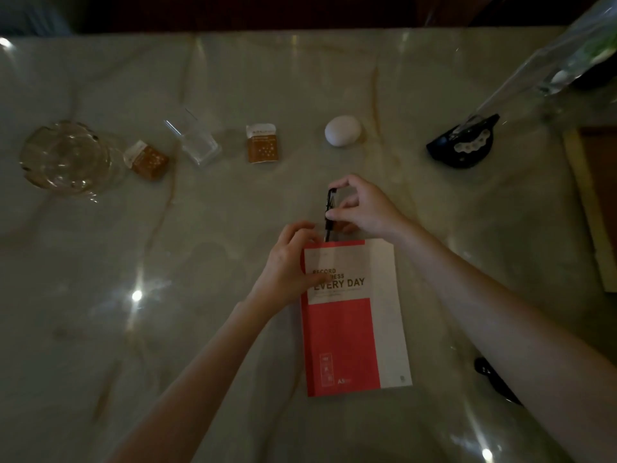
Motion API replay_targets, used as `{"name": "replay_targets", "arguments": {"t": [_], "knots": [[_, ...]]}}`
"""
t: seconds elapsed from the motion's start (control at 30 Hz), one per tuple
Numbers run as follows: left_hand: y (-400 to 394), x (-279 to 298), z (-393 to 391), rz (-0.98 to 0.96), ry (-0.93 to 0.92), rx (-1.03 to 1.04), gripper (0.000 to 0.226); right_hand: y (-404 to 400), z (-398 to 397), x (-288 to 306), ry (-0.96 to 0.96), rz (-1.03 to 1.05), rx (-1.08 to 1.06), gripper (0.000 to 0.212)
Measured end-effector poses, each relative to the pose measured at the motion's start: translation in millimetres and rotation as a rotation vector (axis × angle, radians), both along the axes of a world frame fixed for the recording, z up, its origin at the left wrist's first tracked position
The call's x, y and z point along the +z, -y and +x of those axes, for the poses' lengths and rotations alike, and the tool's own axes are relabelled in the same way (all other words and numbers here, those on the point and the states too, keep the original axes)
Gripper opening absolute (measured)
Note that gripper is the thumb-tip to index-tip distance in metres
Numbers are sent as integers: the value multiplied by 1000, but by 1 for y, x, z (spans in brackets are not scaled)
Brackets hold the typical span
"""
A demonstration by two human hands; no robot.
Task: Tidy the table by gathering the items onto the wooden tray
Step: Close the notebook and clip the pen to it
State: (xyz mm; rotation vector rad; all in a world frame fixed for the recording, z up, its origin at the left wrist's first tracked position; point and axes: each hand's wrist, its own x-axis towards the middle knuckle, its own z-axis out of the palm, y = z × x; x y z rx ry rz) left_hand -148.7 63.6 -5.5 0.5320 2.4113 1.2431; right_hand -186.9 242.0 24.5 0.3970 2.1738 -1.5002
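**Tray unfilled as far as can be seen, every visible item on the marble**

Dim light falls on a glossy marble desk (100,295) whose far side carries a scattered row of things. Both hands work at the near middle. The right hand (364,208) has its grip clamped on a black pen (329,212), thumb and fingertips pinching the barrel, which stands on end at the top edge of a red and white notebook (354,315). The left hand (287,265) rests on the notebook's upper left corner, fingers curled over the top edge beside the pen; it presses rather than pinches, grip loosely parted.

Beyond the right grip lies a white egg-shaped object (343,130). Further out to that grip's right sits a dark object with pale beads (462,145), and past it, at the frame's right edge, a wooden tray (587,202) is only partly seen. Beyond the left grip and off to its left are two brown packets (262,143) (147,160), a clear plastic case (197,142) and a glass ashtray (63,158).

Judged from this, the gathering has barely begun: nothing shows on the visible strip of tray, and everything in view has yet to reach it.
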Motion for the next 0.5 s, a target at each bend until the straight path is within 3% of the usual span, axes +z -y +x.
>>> {"name": "replay_targets", "arguments": {"t": [0.2,0.5], "knots": [[2,-2,0,40,53,34,68,9,9,-6,-10,44,51,35],[2,-5,2,43,71,70,65,19,10,3,22,80,130,33]]}}
